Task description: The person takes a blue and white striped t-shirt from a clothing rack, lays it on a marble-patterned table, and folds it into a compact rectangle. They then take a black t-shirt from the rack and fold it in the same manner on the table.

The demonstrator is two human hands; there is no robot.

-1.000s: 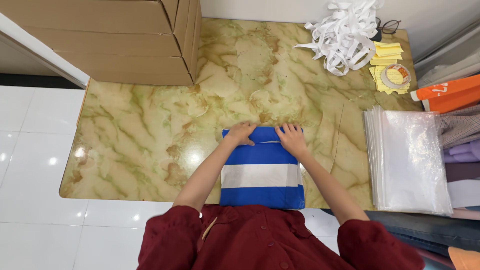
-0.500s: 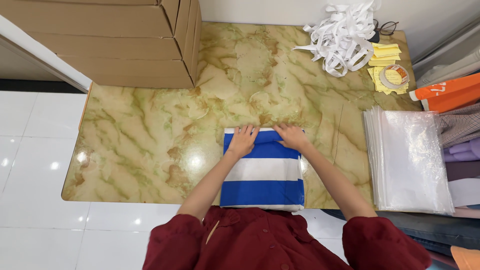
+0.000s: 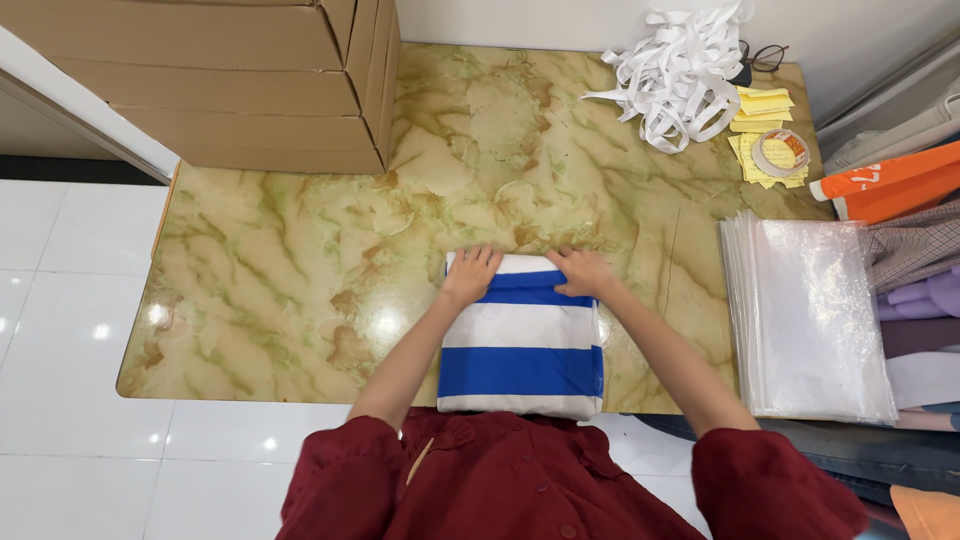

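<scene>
Head view, 2 hands [image 3: 525, 272], 1 striped cloth [image 3: 521, 345]

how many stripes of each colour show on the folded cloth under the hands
On the folded cloth, top face:
blue stripes: 2
white stripes: 3 (far one partly under the left hand and right hand)
total: 5

Stack of flat brown cardboard boxes [image 3: 215, 80] at the table's far left corner, long edges overhanging the marble top. Stack of clear plastic bags [image 3: 815, 318] lies flat at the right edge, rectangular, glossy, near-transparent white. Far right corner: small pile of yellow paper slips [image 3: 762, 110], a round tape roll [image 3: 781, 152] resting on them; just beside, an orange package [image 3: 893, 185] with white print, partly cut off by the frame
</scene>
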